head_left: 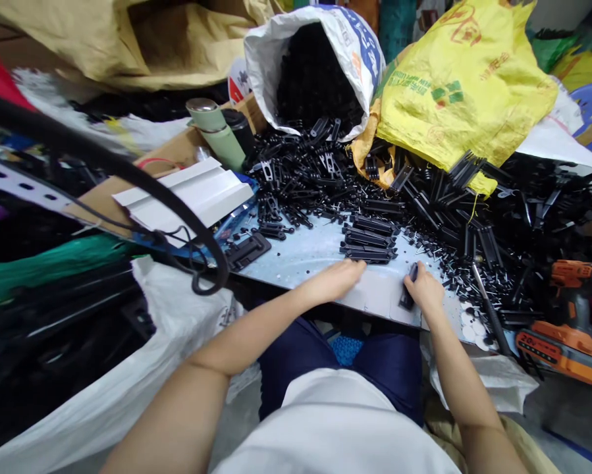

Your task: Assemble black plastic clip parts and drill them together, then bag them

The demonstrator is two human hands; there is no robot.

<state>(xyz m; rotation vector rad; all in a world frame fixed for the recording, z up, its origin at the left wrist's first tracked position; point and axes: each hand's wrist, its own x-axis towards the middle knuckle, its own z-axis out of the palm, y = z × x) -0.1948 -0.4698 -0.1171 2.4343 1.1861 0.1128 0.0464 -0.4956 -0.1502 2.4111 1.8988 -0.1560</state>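
Observation:
My right hand (427,289) is closed round a short, dark plastic piece (408,293) near the front edge of the worktable (325,227). The piece stands out past my thumb side, tilted on the table surface. My left hand (339,278) is at the table edge with its fingers curled together. Its fingertips come close to the front of a neat row of long black plastic parts (369,253). Whatever the left fingers may hold is too small or hidden to make out.
Loose black plastic parts (300,174) spill from a white sack (261,59). Screws (456,273) lie scattered right, beside a dark-handled tool (493,316) and an orange cordless drill (567,329). A green flask (221,135) stands left. A black curved cable (177,204) crosses the left side.

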